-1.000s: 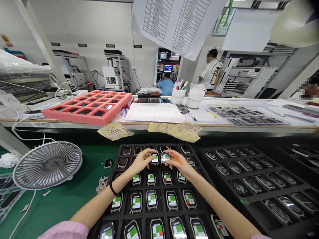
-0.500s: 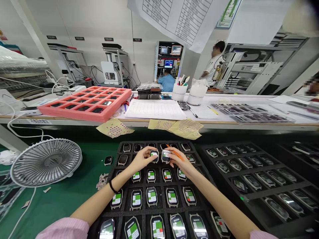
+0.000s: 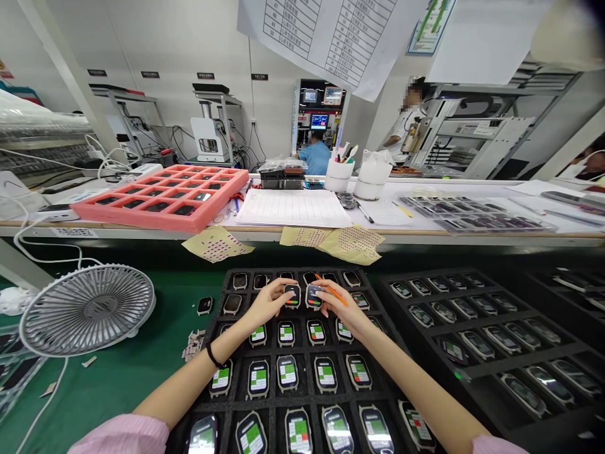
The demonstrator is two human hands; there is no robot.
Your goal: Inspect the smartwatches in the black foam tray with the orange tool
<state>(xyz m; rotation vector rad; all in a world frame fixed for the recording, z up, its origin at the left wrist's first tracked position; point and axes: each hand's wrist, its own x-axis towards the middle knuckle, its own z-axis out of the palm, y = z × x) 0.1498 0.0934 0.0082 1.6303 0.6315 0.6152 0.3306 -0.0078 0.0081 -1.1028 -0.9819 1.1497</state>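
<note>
My left hand (image 3: pixel 268 304) is closed on a strapless smartwatch case (image 3: pixel 292 295), gripping it by its edges. My right hand (image 3: pixel 341 309) pinches a second watch case (image 3: pixel 314 296) beside it, a finger on its screen. Both watches face me with dark screens and a small coloured bar. An orange pen-like stick (image 3: pixel 336 294) also lies in my right hand, across the fingers. Below the hands is a black foam tray (image 3: pixel 302 343) with many watch cases in its pockets. Several near ones show green and white screens, such as this watch (image 3: pixel 288 372); those at the far end are dark.
A second black tray of watches (image 3: pixel 454 334) lies right. On the green surface at left are a grey fan (image 3: pixel 89 309) and a loose watch (image 3: pixel 205 306). A raised shelf holds a pink foam tray (image 3: pixel 165 195), paper sheets (image 3: pixel 293 208) and a pen cup (image 3: pixel 339 173).
Both held watches' screens have gone from light, list-like pages to dark ones with a coloured bar. My hands have stayed almost in place.
</note>
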